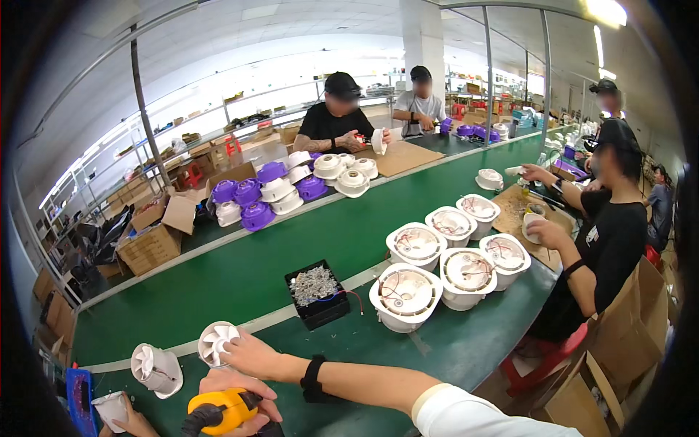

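My right hand [251, 354] reaches in from the right, a black band on its wrist. Its fingers grip the rim and blades of a white fan unit [213, 341] at the lower left of the bench. Just below, my left hand [231, 382] is wrapped around a yellow power tool [231, 409] with a black ribbed part; the tool's working end is hidden. Left of my hands stands another white fan unit [156, 370], its blades facing up and slightly tilted. A black box [316, 315] of small metal screws sits beyond my right forearm, a red-and-blue wire lying over its edge.
Several white housings [405, 297] with wires stand at the right. Across the green conveyor [196, 262] are stacked purple and white housings [256, 215]. A co-worker's hand [132, 421] holds a white part at lower left. Other people work opposite and on the right. Cardboard boxes [149, 247] stand beyond.
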`<state>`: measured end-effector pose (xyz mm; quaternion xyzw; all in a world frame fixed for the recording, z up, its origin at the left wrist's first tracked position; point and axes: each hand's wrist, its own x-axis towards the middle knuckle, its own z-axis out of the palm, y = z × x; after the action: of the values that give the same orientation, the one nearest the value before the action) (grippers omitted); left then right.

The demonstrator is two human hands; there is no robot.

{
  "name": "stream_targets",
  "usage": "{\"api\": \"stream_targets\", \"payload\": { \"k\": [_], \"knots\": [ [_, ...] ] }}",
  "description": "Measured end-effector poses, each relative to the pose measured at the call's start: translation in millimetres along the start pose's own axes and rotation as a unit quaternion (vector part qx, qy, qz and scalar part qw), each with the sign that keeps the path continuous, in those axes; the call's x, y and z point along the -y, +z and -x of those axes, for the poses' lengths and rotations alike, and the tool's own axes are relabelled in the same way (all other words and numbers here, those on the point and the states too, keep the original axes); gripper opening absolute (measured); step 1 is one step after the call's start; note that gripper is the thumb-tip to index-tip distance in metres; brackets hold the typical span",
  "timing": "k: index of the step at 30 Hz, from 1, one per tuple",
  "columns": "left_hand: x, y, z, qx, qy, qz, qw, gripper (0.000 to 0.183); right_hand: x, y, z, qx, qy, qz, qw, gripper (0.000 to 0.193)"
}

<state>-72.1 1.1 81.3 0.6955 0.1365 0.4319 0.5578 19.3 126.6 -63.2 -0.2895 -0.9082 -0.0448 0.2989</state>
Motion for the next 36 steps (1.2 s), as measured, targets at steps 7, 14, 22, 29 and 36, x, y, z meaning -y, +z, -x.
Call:
{"api": "stream_targets", "payload": {
  "k": [7, 14, 22, 29, 36],
  "knots": [
    [0, 15, 8, -0.090, 0.020, 0.010, 0.996, 0.040, 7, -29, -5, -0.009, 0.031, -0.025, 0.999, 0.024],
    [-19, 10, -2, 0.024, 0.091, -0.087, 0.992, 0.035, 11, -171, 56, 0.023, 0.071, -0.182, 0.981, 0.028],
    [3, 34, -13, -0.022, 0.158, -0.075, 0.984, 0.047, 29, -247, 193, 0.079, 0.144, -0.164, 0.973, 0.027],
    [20, 74, -41, -0.170, 0.100, -0.011, 0.980, 0.055, 32, -245, 223, 0.111, 0.137, -0.096, 0.980, 0.035],
    [44, 100, -46, -0.201, 0.041, 0.059, 0.977, 0.069, 11, -212, 211, -0.016, 0.242, -0.003, 0.970, 0.045]
  ]
}}
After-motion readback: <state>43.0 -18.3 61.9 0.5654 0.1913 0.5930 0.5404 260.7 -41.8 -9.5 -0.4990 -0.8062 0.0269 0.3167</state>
